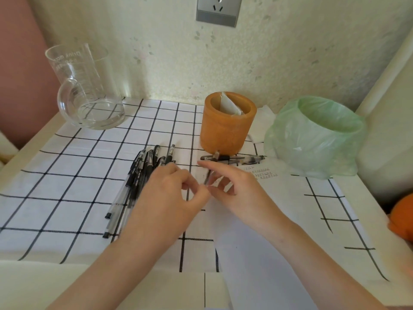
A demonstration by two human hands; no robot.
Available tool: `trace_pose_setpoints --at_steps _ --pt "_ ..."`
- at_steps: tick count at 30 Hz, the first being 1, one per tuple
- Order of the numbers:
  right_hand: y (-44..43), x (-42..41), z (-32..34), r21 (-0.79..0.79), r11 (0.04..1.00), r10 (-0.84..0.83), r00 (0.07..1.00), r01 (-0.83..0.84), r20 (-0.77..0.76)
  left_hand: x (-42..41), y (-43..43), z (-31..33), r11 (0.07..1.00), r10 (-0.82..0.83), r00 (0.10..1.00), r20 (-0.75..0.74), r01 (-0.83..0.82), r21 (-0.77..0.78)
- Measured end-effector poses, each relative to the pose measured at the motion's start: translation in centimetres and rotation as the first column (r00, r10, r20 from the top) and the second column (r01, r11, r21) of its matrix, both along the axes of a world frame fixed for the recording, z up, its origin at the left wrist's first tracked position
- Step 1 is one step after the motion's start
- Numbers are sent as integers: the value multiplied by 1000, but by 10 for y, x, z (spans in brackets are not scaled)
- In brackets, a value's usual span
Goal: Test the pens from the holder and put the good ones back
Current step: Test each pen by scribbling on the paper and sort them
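Observation:
An orange round pen holder (225,128) stands at the back of the checked cloth, with only a folded paper inside it. Several black gel pens (140,175) lie in a loose pile to its left. One more pen (241,158) lies crosswise right in front of the holder. My right hand (232,189) pinches a thin pen (212,168) that points up towards the holder. My left hand (169,193) meets it at the pen's lower end, fingertips closed on it. Both hands hover over a white paper sheet (250,242) with small test scribbles (261,173).
A clear glass jug (85,90) stands at the back left. A small bin lined with a green plastic bag (319,135) sits right of the holder. An orange object (402,215) shows at the right edge. A wall with a socket (219,10) closes the back.

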State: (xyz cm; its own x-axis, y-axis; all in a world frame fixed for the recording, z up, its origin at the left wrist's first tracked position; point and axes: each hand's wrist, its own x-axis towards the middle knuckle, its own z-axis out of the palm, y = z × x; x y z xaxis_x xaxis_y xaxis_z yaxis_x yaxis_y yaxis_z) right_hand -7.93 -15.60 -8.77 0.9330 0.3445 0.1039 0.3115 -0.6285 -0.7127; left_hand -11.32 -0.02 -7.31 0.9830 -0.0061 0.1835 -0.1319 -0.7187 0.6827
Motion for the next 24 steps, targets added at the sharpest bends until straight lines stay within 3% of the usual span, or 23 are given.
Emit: trace_pose_setpoints --at_steps 4,6,10,12,16,24 --pt "0 0 2 99 992 -87 990 76 111 -6 -3 6 978 -84 996 -23 78 -193" --pt "0 0 8 313 943 -121 993 113 5 -3 2 6 963 -74 997 -18 67 -262" --pt "-1 0 20 585 792 -100 983 172 -154 1 6 2 984 -152 988 41 155 -86" --pt "-1 0 22 650 738 -44 974 182 -223 -1 2 4 966 -241 970 -22 238 -104" --pt "-1 -2 23 652 738 1 966 174 -260 0 -2 7 919 -288 955 -72 254 -303" --pt "1 -5 24 615 780 30 975 115 -221 -3 -7 1 908 -321 941 -105 275 -316"
